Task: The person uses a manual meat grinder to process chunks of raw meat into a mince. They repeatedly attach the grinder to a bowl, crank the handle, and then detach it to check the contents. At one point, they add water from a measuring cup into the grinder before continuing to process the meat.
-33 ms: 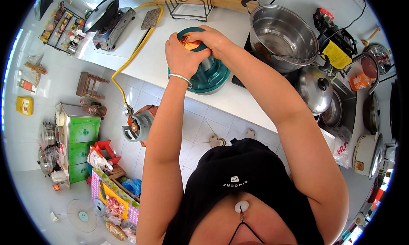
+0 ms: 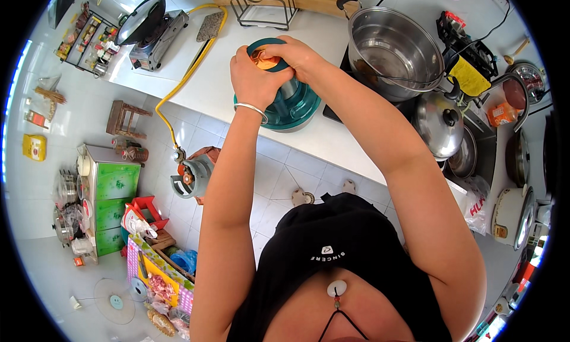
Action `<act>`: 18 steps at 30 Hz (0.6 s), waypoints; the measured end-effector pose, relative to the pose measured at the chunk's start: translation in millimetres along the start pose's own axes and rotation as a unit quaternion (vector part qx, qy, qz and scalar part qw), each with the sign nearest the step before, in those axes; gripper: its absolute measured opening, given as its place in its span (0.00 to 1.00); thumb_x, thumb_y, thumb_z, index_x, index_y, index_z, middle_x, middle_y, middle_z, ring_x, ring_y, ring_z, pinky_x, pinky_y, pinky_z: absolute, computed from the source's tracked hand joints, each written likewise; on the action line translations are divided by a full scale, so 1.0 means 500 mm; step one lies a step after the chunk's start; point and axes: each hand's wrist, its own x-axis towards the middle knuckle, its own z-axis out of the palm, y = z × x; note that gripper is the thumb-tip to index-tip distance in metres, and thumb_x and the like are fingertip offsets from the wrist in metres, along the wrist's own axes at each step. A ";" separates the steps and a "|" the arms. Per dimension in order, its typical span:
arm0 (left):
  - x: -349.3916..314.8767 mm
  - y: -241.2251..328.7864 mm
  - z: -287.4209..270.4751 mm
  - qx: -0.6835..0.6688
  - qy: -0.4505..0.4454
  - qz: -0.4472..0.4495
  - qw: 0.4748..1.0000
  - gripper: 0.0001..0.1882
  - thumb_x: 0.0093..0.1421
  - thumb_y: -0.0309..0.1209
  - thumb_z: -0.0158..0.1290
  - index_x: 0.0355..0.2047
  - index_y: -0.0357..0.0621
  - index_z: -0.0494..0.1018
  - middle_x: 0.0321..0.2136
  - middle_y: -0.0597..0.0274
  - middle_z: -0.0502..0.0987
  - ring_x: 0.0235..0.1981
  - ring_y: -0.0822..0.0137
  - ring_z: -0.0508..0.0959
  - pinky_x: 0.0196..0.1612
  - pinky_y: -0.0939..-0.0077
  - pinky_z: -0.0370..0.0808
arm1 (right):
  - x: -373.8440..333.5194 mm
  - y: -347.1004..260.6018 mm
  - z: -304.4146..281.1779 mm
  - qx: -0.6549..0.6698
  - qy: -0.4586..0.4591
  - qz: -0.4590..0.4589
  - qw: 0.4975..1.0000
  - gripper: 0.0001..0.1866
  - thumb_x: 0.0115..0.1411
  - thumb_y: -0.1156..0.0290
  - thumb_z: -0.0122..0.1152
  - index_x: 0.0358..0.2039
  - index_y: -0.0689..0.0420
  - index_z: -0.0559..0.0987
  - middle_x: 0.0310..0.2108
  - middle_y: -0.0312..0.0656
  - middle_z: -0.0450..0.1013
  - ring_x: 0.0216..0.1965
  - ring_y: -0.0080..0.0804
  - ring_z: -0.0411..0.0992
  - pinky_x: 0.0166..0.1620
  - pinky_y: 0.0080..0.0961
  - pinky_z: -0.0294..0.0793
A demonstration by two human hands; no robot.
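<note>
On the white counter [image 2: 196,98] stands a teal kitchen appliance [image 2: 297,111] with a see-through lower body and a silver column. Its round top has a dark teal rim [image 2: 266,43] and something orange inside. My left hand [image 2: 255,80] is closed on the left and near side of that top, a silver bangle on the wrist. From the right, my right hand [image 2: 304,60] grips the same top, fingers over the rim. My two hands nearly meet at the near side. They cover much of the top and column, so the exact kind of appliance is unclear.
Right of the appliance sits a large steel pot [image 2: 395,51], with a lidded pan [image 2: 438,125] nearer. A wire rack [image 2: 264,9] stands behind. Left are a portable gas stove [image 2: 157,42] and a yellow hose [image 2: 172,98] running to a gas cylinder [image 2: 193,178] on the floor.
</note>
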 end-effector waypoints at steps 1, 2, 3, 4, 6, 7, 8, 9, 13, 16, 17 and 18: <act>0.000 0.000 0.000 0.001 -0.001 -0.002 1.000 0.32 0.33 0.42 0.71 0.35 0.35 0.72 0.33 0.50 0.78 0.37 0.53 0.78 0.43 0.64 0.75 | 0.001 0.001 0.000 0.000 0.000 -0.001 1.000 0.27 0.47 0.74 0.68 0.47 0.69 0.70 0.39 0.51 0.75 0.39 0.35 0.76 0.41 0.28 0.78; 0.000 -0.001 -0.001 0.001 -0.003 -0.003 1.000 0.32 0.33 0.42 0.71 0.35 0.35 0.72 0.33 0.49 0.78 0.37 0.53 0.78 0.43 0.64 0.75 | 0.001 0.001 0.001 0.000 -0.001 -0.002 1.000 0.27 0.47 0.74 0.68 0.47 0.69 0.70 0.39 0.51 0.75 0.39 0.35 0.76 0.41 0.28 0.78; 0.001 -0.001 -0.001 0.001 -0.004 -0.004 1.000 0.32 0.33 0.42 0.71 0.35 0.35 0.72 0.33 0.49 0.78 0.37 0.53 0.78 0.43 0.64 0.75 | 0.002 0.002 0.001 0.000 -0.001 -0.003 1.000 0.27 0.47 0.75 0.68 0.47 0.69 0.70 0.39 0.51 0.75 0.39 0.35 0.76 0.41 0.28 0.78; 0.000 -0.001 -0.002 0.003 -0.004 -0.004 1.000 0.32 0.33 0.42 0.71 0.35 0.35 0.72 0.33 0.49 0.78 0.37 0.53 0.78 0.43 0.64 0.75 | -0.001 0.000 0.003 0.001 0.002 -0.002 1.000 0.27 0.47 0.75 0.68 0.47 0.69 0.70 0.39 0.51 0.75 0.39 0.35 0.76 0.41 0.28 0.78; -0.001 0.000 -0.002 0.007 -0.003 -0.005 1.000 0.32 0.33 0.42 0.71 0.35 0.35 0.72 0.33 0.49 0.78 0.37 0.52 0.78 0.43 0.63 0.75 | -0.007 -0.003 0.006 0.003 0.009 -0.001 1.000 0.27 0.47 0.75 0.68 0.46 0.69 0.70 0.39 0.51 0.75 0.39 0.35 0.76 0.41 0.28 0.78; -0.001 0.000 -0.003 0.006 -0.003 -0.005 1.000 0.32 0.33 0.42 0.71 0.35 0.35 0.72 0.33 0.50 0.78 0.37 0.52 0.77 0.43 0.63 0.75 | -0.006 -0.005 0.004 -0.003 -0.003 0.009 1.000 0.33 0.48 0.75 0.67 0.53 0.69 0.64 0.43 0.53 0.74 0.42 0.37 0.76 0.45 0.30 0.78; -0.001 0.001 -0.003 0.005 -0.003 -0.006 1.000 0.32 0.33 0.42 0.71 0.35 0.35 0.72 0.33 0.50 0.78 0.37 0.52 0.77 0.43 0.63 0.75 | -0.004 -0.008 0.000 -0.009 -0.015 0.018 1.000 0.39 0.49 0.76 0.66 0.59 0.70 0.58 0.47 0.54 0.73 0.46 0.38 0.75 0.48 0.31 0.78; -0.001 0.002 -0.003 0.004 -0.004 -0.006 1.000 0.32 0.33 0.42 0.71 0.35 0.35 0.72 0.33 0.50 0.78 0.37 0.52 0.77 0.43 0.62 0.75 | -0.003 -0.009 -0.002 -0.015 -0.028 0.028 0.999 0.45 0.51 0.76 0.65 0.65 0.70 0.52 0.51 0.55 0.72 0.49 0.39 0.74 0.52 0.32 0.78; -0.002 0.003 -0.003 -0.007 -0.003 -0.006 1.000 0.32 0.33 0.42 0.71 0.35 0.36 0.72 0.33 0.50 0.77 0.38 0.52 0.77 0.43 0.63 0.75 | -0.006 -0.003 0.003 0.008 -0.002 -0.002 1.000 0.26 0.47 0.75 0.68 0.47 0.68 0.70 0.40 0.51 0.75 0.39 0.36 0.77 0.42 0.29 0.79; -0.002 0.003 -0.003 -0.006 -0.001 -0.006 1.000 0.32 0.33 0.42 0.71 0.35 0.36 0.72 0.33 0.50 0.77 0.38 0.52 0.77 0.43 0.63 0.75 | -0.003 -0.001 0.002 0.011 -0.007 -0.003 1.000 0.26 0.48 0.75 0.67 0.47 0.68 0.70 0.40 0.51 0.75 0.40 0.36 0.77 0.42 0.28 0.78; -0.001 0.002 -0.003 -0.005 -0.003 -0.007 1.000 0.32 0.33 0.42 0.71 0.35 0.36 0.72 0.33 0.49 0.77 0.38 0.52 0.77 0.43 0.63 0.75 | -0.002 -0.001 0.002 0.008 -0.008 -0.002 1.000 0.26 0.48 0.75 0.67 0.48 0.68 0.70 0.40 0.51 0.75 0.40 0.36 0.77 0.42 0.28 0.78; -0.001 0.001 -0.003 -0.005 -0.005 -0.009 1.000 0.32 0.33 0.42 0.71 0.35 0.36 0.72 0.33 0.49 0.77 0.38 0.52 0.77 0.43 0.63 0.75 | -0.001 0.000 0.002 0.006 -0.009 -0.001 1.000 0.26 0.48 0.75 0.67 0.48 0.68 0.70 0.40 0.51 0.76 0.40 0.36 0.77 0.43 0.28 0.78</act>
